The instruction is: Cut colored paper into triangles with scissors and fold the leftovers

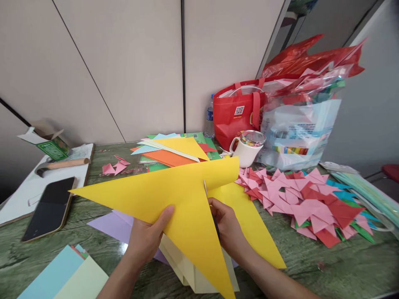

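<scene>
A large sheet of yellow paper [174,187] is held up in front of me, cut partway through. My left hand [149,236] grips its lower edge, thumb on top and the fingers hidden underneath. My right hand [226,224] is closed around scissors [205,187]; a blade tip shows in the cut, and a dark handle is partly seen beside the fingers. To the right of the cut, the yellow sheet curls up at the top and hangs down toward the table. Beneath it lie cream paper [182,265] and purple paper [110,226].
Folded pink and red paper pieces [305,199] are heaped at right. Behind stand a white mug [246,151], a red bag [232,114] and a plastic bag [296,128]. Coloured sheets [174,155] lie at the back. On the left are a phone [50,209], a hammer [62,165] and a green box [51,145].
</scene>
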Available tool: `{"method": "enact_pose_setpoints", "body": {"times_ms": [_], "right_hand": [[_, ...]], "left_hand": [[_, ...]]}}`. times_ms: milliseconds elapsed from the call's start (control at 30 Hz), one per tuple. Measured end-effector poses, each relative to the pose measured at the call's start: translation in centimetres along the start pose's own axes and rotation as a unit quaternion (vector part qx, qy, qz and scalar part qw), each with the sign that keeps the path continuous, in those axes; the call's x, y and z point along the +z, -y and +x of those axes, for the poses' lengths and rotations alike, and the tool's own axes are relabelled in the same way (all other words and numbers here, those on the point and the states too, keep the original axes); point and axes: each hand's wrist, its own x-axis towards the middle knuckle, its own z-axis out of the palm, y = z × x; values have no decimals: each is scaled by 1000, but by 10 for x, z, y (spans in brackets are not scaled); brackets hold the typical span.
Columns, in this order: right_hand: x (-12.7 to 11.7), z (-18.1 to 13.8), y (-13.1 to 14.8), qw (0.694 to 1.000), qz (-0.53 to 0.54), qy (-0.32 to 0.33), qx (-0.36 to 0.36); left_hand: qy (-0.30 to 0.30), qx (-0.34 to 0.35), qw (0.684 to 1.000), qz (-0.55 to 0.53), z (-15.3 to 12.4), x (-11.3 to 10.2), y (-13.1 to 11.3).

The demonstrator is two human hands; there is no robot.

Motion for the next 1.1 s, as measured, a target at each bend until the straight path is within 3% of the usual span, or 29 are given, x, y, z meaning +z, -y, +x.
{"method": "enact_pose_setpoints", "body": {"times_ms": [833,1100], "right_hand": [[-2,0,-5,999,-28,-16,15],[-7,4,1,996,-73,1,-47]], "left_hand": [[-8,-27,998,-63,-4,8,-8],[49,-67,993,-85,-6,7,-7]]}}
